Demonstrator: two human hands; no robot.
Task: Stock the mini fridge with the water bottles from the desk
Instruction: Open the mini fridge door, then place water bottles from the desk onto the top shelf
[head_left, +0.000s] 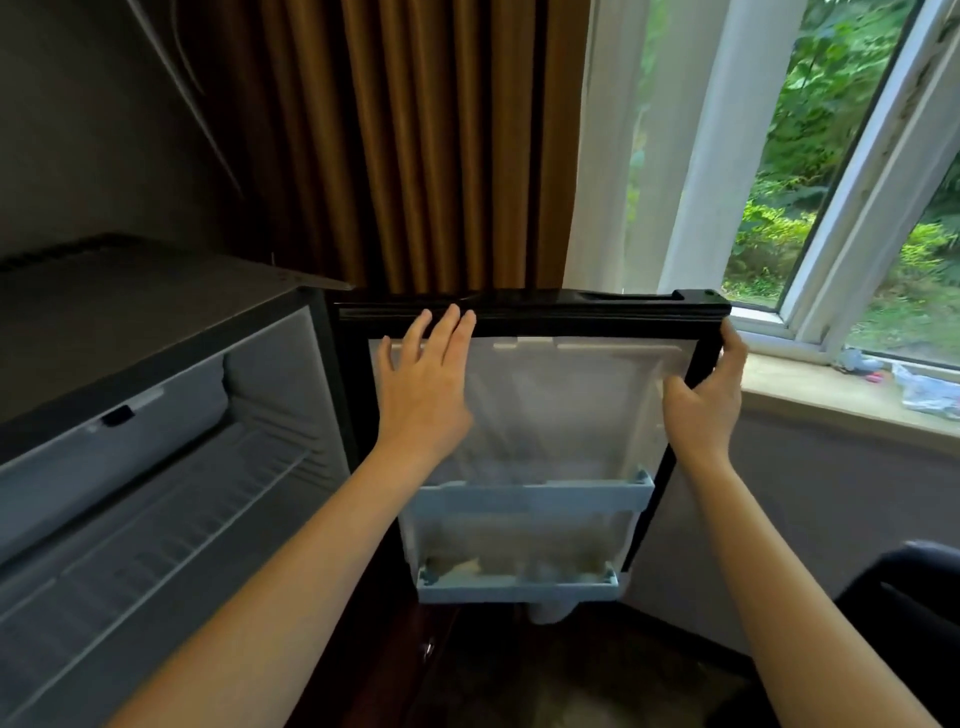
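Observation:
The mini fridge (130, 332) stands at the left with its door (561, 384) swung wide open toward me. My left hand (423, 389) lies flat with straight fingers on the door's inner white liner near the top seal. My right hand (709, 400) grips the door's free right edge, with its thumb on the inner side. Two pale blue door shelves (535, 496) sit low on the door. Wire racks (171, 525) show inside the fridge. No water bottles are in view.
A brown curtain (441, 145) hangs behind the door, with a sheer white one beside it. A window and its sill (841, 395) with small items lie at right. A dark chair (904, 613) sits at lower right.

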